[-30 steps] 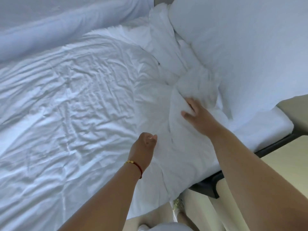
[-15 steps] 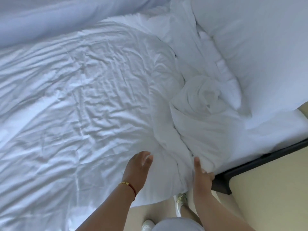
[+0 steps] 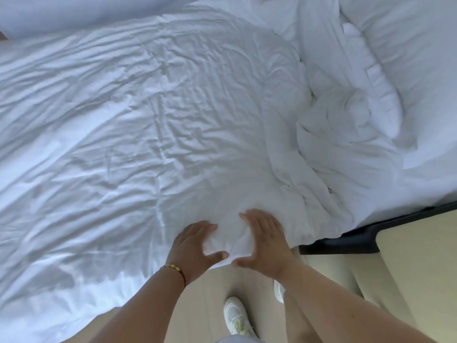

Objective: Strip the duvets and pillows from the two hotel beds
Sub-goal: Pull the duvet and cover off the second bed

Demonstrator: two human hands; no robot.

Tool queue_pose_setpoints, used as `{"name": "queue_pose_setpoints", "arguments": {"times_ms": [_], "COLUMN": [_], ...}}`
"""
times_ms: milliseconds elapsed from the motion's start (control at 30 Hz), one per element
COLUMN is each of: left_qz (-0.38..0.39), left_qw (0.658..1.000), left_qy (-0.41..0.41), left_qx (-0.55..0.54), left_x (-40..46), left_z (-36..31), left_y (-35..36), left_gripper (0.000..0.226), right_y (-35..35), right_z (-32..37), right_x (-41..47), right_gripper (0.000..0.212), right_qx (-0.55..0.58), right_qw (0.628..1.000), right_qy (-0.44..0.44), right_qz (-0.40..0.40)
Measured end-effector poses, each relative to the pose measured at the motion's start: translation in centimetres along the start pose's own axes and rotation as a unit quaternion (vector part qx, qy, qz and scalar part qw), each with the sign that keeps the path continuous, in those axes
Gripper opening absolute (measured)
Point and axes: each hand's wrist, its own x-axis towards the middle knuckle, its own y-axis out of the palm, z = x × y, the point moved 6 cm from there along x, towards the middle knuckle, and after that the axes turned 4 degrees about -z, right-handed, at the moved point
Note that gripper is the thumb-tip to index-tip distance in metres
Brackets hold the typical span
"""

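A wide bed fills most of the head view, covered by a white, heavily creased duvet; the floor beneath is pale and wood-toned; a dark bed frame shows at the right below the mattress edge, and beside it stands a pale cream panel whose nature I cannot tell. The duvet lies spread across the bed with its long axis running left to right in the view; its near edge hangs over the side of the bed toward the person; at the right it is bunched into a twisted heap of folds. Beyond that heap a white pillow lies at the upper right; another long white roll of bedding runs along the top left, and whether it is pillow or duvet I cannot tell. The left hand rests on the near edge of the duvet, fingers fairly straight and thumb spread out to the side; a thin red and gold bracelet circles its wrist. The right hand lies just beside it on the same edge, fingers extended, thumb pointing toward the left thumb; the cloth puckers up between the two hands, yet neither visibly pinches it. Two white shoes stand on the floor below.
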Motion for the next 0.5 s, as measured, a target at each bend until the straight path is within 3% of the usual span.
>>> {"name": "queue_pose_setpoints", "arguments": {"times_ms": [67, 100, 200, 300, 367, 500], "left_qz": [0.014, 0.019, 0.057, 0.084, 0.078, 0.081], "left_qw": [0.996, 0.992, 0.975, 0.975, 0.979, 0.993], "left_qy": [0.009, 0.008, -0.031, -0.062, -0.062, -0.054], "left_qx": [0.083, 0.125, 0.214, 0.197, 0.179, 0.061], "left_x": [0.0, 0.1, 0.4, 0.9, 1.4, 1.4], "left_z": [1.2, 2.0, 4.1, 4.4, 3.7, 2.5], "left_y": [0.8, 1.2, 2.3, 2.0, 0.5, -3.4], "left_gripper": [0.092, 0.098, 0.099, 0.068, 0.048, 0.04], "right_y": [2.0, 2.6, 2.9, 1.5, -0.4, -4.0], "right_z": [-1.2, -1.7, -1.8, -0.9, -0.6, 0.1], "right_x": [0.9, 1.4, 3.4, 5.3, 6.6, 8.8], "right_gripper": [0.116, 0.11, 0.062, 0.027, 0.03, 0.041], "right_qx": [-0.099, -0.129, -0.167, -0.076, -0.003, -0.002], "right_qw": [0.986, 0.975, 0.952, 0.944, 0.95, 0.942], "right_qy": [-0.071, -0.096, -0.136, -0.085, -0.05, -0.064], "right_qz": [0.113, 0.153, 0.218, 0.31, 0.307, 0.33]}}
